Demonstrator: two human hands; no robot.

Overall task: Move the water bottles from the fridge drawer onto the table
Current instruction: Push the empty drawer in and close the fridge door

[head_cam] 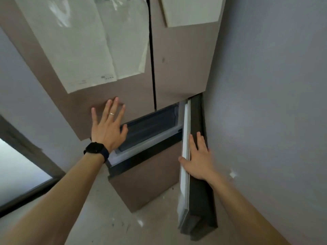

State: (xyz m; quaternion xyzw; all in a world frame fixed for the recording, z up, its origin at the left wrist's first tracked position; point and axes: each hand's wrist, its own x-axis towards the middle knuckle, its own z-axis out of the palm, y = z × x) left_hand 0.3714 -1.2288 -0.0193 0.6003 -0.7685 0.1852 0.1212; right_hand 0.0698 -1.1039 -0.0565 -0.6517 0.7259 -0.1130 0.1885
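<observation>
Grip state: neither hand grasps anything. The right hand (199,160) lies flat, fingers straight, along the top edge of the open lower door (200,200), with the thumb reaching over toward the white gasket (184,138). The left hand (108,128), fingers spread and straight, rests flat against the bottom of the upper left door (123,96), its heel overlapping the opening below.

Location of task items: the drawer (148,128) shows as a dark grey bin inside the opening, between the two hands and beneath the upper doors. Whether it is shut or partly drawn out cannot be told. No water bottles are visible; they are presumably inside the drawer. The table is out of view.

Step in hand, as judged: gaining access to the drawer.

Recommended procedure:
1. Swing the lower door fully toward the wall (265,85) so that it clears the drawer's path. A part-open door is likely to block or jam the drawer.
2. Guide the door by its rigid edge, not by the gasket, which is soft and may deform.
3. Use the left hand as a brace only, then lower it to the drawer's front lip.
4. Pull the drawer straight and evenly; a one-sided pull may skew it on its runners.
5. Confirm that the door stays put before reaching in, since it could swing back against a forearm
</observation>
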